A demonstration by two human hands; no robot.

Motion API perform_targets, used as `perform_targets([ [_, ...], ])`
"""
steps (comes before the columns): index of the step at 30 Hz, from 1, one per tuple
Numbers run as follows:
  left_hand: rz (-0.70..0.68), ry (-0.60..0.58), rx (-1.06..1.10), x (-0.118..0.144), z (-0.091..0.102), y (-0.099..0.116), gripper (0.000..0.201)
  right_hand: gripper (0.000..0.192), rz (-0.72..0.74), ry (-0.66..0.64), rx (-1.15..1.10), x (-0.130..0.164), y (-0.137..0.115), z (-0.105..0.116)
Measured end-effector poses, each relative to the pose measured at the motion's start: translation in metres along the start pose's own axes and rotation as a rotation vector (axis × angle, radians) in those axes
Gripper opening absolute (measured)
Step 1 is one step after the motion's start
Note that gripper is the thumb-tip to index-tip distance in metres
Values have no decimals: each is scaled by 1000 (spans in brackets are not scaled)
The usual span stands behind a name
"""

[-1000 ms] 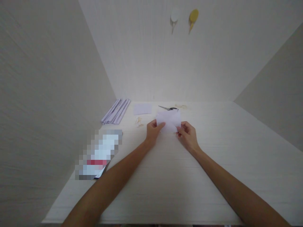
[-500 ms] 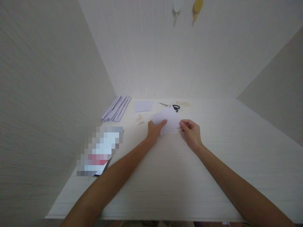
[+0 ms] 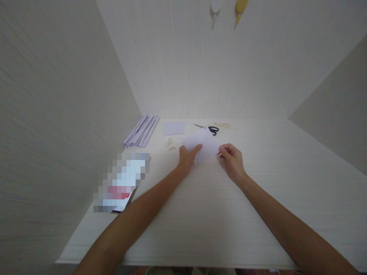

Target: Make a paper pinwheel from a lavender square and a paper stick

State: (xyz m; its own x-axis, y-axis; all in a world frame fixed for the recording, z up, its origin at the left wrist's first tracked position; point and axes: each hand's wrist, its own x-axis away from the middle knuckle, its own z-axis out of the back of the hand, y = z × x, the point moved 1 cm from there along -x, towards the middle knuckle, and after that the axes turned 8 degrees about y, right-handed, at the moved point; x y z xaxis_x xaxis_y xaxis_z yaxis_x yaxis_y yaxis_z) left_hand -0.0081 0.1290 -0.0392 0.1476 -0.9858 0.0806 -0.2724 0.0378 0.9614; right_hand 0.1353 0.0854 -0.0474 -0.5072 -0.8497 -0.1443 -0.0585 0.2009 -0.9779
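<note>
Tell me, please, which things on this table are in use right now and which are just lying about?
In use:
left hand
right hand
white paper sheet, held by both

Lying about:
scissors
small paper square
folded paper strips
wooden clips

Scissors (image 3: 208, 128), folded paper strips (image 3: 141, 131), small sheet (image 3: 173, 128) on table (image 3: 218, 214).
</note>
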Motion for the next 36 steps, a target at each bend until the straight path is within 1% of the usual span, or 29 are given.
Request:
perform_targets([
  [4, 35, -5, 41, -2, 0, -3, 38, 16, -109, -16, -205, 1, -7, -2],
  [8, 23, -37, 31, -2, 0, -4, 38, 14, -205, -100, -302, 2, -10, -4],
  [12, -6, -51, -30, -2, 1, -6, 38, 13, -208, -222, -282, 5, -8, -6],
  [15, -43, -76, -66, -2, 2, -5, 40, 16, -214, -265, -255, 7, -8, -7],
  [20, -23, -134, -120, 3, 2, -1, 35, 21, -253, -276, -200, 9, -9, -8],
  [25, -22, -184, -196, 8, 0, 3, 31, 25, -198, -288, -181, 9, -8, -8],
  [31, -22, -176, -246, 8, -1, 3, 29, 27, -184, -302, -211, 10, -9, -9],
  [36, -36, -198, -259, 9, -1, 4, 29, 29, -184, -287, -187, 10, -10, -9],
])
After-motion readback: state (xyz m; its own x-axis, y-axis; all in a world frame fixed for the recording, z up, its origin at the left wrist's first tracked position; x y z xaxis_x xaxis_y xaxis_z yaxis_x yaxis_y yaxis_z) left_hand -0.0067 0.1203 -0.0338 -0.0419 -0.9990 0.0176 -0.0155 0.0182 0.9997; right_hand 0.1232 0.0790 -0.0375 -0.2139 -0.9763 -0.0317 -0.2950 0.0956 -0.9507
